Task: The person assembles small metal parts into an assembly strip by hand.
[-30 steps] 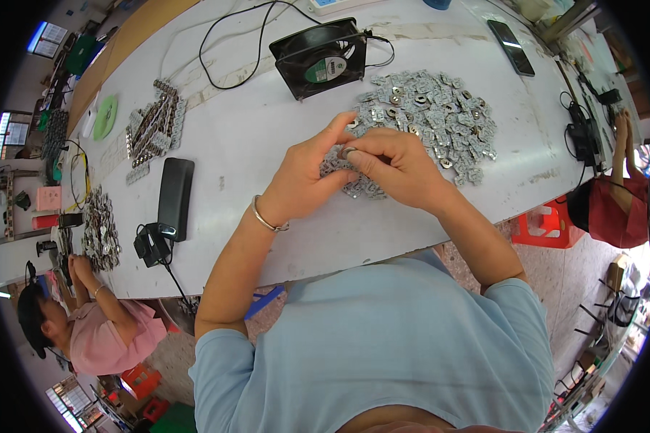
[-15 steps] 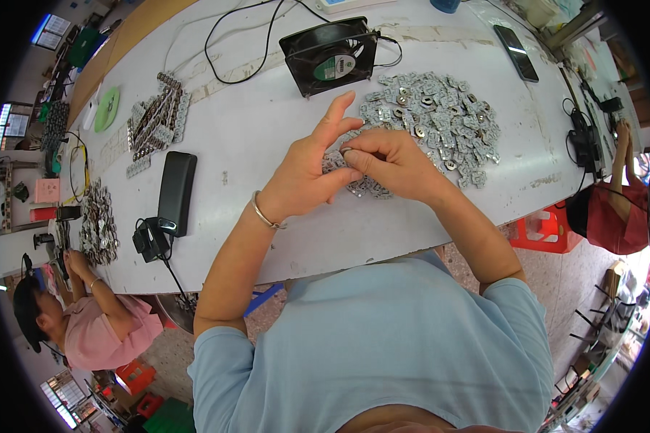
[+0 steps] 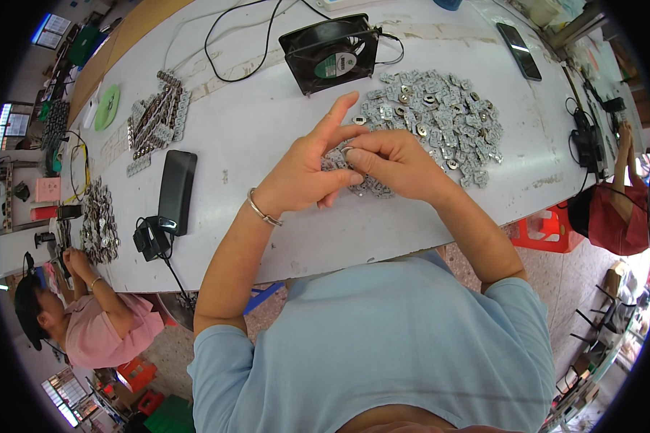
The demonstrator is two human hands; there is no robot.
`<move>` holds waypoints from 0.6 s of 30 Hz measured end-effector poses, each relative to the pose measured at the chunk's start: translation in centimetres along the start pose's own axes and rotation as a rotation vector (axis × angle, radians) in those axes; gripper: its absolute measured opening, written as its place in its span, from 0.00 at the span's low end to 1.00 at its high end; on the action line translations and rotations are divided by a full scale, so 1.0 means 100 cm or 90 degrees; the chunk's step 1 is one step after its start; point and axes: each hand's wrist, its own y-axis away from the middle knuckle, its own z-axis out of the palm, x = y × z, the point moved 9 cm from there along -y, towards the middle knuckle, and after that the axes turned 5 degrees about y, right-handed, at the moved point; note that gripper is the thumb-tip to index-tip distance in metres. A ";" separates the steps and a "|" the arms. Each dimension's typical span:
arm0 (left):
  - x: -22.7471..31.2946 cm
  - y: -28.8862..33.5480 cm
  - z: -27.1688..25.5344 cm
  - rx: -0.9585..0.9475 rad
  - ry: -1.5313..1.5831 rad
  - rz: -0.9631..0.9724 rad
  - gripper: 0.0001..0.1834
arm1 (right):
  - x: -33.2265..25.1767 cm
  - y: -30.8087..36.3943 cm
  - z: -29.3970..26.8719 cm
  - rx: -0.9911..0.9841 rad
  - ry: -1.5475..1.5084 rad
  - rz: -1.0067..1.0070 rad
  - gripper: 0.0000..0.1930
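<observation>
My right hand (image 3: 399, 164) pinches a small round-edged metal part (image 3: 347, 152) between thumb and forefinger. Against it comes my left hand (image 3: 313, 167), its forefinger raised, with the thumb and other fingers bent in around the same spot. What the left fingers grip is mostly hidden by both hands. A metal bangle (image 3: 263, 209) circles my left wrist. Just beyond and to the right of my hands spreads a pile of small silvery metal parts (image 3: 455, 119), some with round brassy or dark centres. Parts of this pile also show between and below my fingers.
A black fan (image 3: 330, 56) stands beyond my hands. Left lie a black case (image 3: 177, 193), a power adapter (image 3: 150, 239) and stacked metal strips (image 3: 159, 119). A phone (image 3: 518, 52) lies far right. At the left, a person in pink (image 3: 105, 328) works beside another metal heap (image 3: 99, 224).
Both hands stay together at nearly the same place, with only slight finger movement. The lower fingers of my left hand have shifted a little. The view has moved very slightly.
</observation>
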 end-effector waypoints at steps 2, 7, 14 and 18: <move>0.001 -0.002 0.003 -0.015 -0.013 -0.001 0.53 | -0.002 0.000 0.002 -0.015 0.013 -0.009 0.11; -0.007 -0.005 0.006 -0.010 0.023 -0.030 0.52 | -0.025 -0.002 -0.001 -0.026 0.097 -0.055 0.11; -0.021 -0.001 -0.022 0.061 -0.026 -0.105 0.18 | -0.005 -0.001 -0.019 0.006 0.054 0.131 0.11; -0.017 0.000 -0.013 -0.008 -0.110 -0.111 0.18 | 0.000 0.002 -0.013 0.007 -0.071 0.155 0.12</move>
